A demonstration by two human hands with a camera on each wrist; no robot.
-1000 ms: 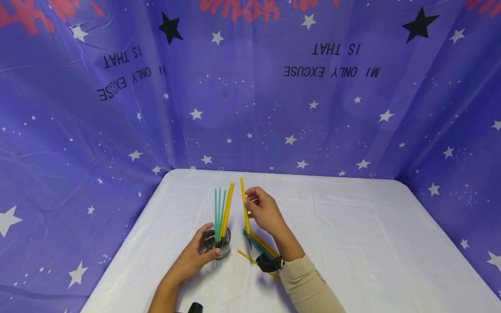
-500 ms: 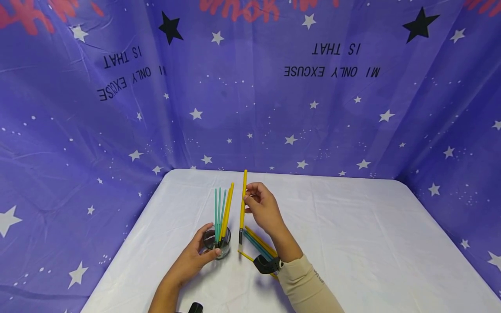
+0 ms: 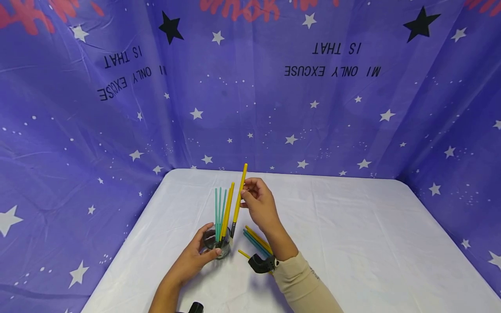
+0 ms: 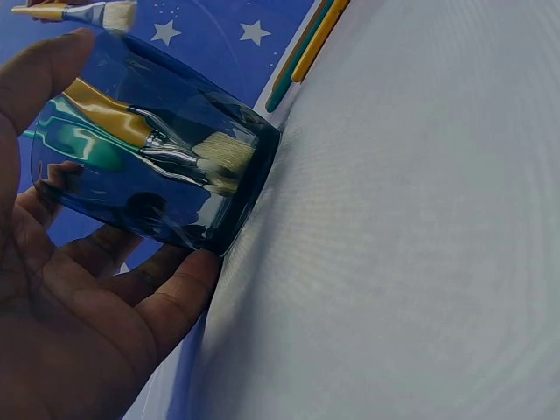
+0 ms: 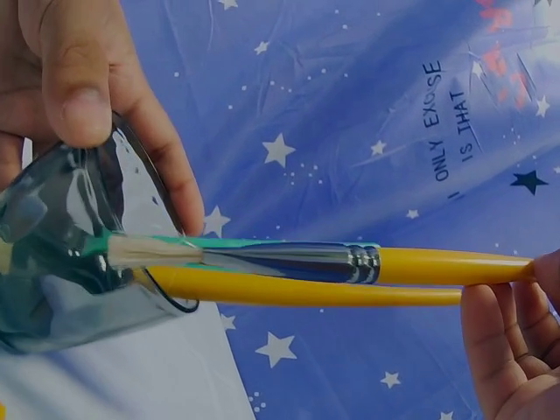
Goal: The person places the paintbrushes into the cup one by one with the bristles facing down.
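My left hand grips a clear dark-tinted glass at its sides, thumb near the rim. Inside stand several paintbrushes, thin teal ones and thicker yellow ones, handles up. Their pale bristles sit near the bottom of the glass in the left wrist view. My right hand pinches another yellow paintbrush by its handle between thumb and fingers. It is held bristles down and slightly tilted, its pale bristles overlapping the glass's rim in the right wrist view.
Several yellow and teal paintbrushes lie on the white-covered table under my right forearm, partly hidden by the black wrist device. A purple star-patterned curtain surrounds the table's back and sides.
My right hand has moved up and left with the yellow paintbrush, whose bristle end has swung from over the loose brushes to the glass's right rim. My left hand and the glass stay put.
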